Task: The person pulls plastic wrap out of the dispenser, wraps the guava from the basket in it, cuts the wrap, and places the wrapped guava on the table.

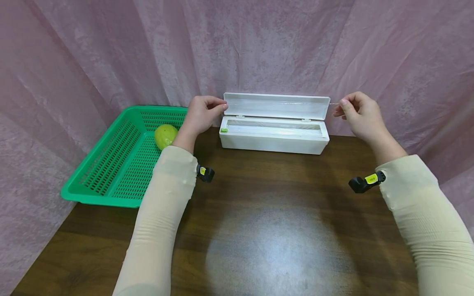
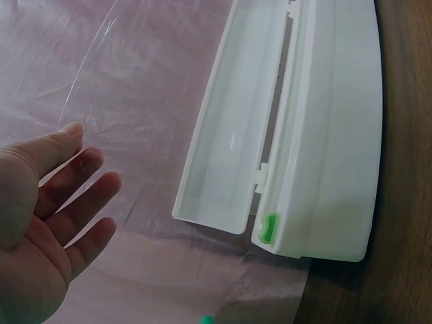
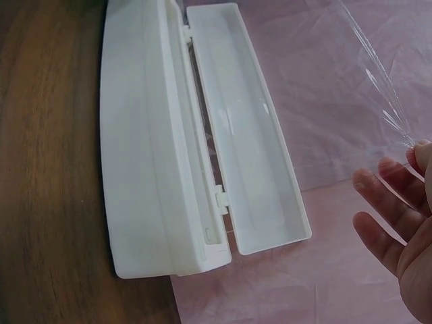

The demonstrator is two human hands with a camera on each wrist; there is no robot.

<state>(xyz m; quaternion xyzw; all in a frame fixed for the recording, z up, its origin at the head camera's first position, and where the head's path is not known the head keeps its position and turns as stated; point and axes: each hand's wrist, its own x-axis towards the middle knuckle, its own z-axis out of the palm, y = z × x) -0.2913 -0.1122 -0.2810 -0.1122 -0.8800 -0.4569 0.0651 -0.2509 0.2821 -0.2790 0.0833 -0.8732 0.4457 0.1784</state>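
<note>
A white cling film dispenser (image 1: 274, 139) stands at the back of the table, its hinged lid (image 1: 275, 106) raised. A small green slider (image 2: 269, 229) sits at its left end. Between my hands, above the dispenser, stretches a clear sheet of cling film (image 3: 374, 64), its edge showing as a thin shiny line. My left hand (image 1: 201, 114) pinches one corner between thumb and forefinger, with the other fingers loosely bent. At the right, my right hand (image 1: 363, 115) pinches the opposite corner, where the film (image 2: 84, 67) gathers into creases. Most of the sheet is hard to see.
To the left, a green plastic basket (image 1: 92, 200) holds a round yellow-green fruit (image 1: 165, 136), partly behind my left wrist. A pink curtain (image 1: 274, 45) hangs close behind the dispenser. The brown wooden table (image 1: 266, 230) stretches in front.
</note>
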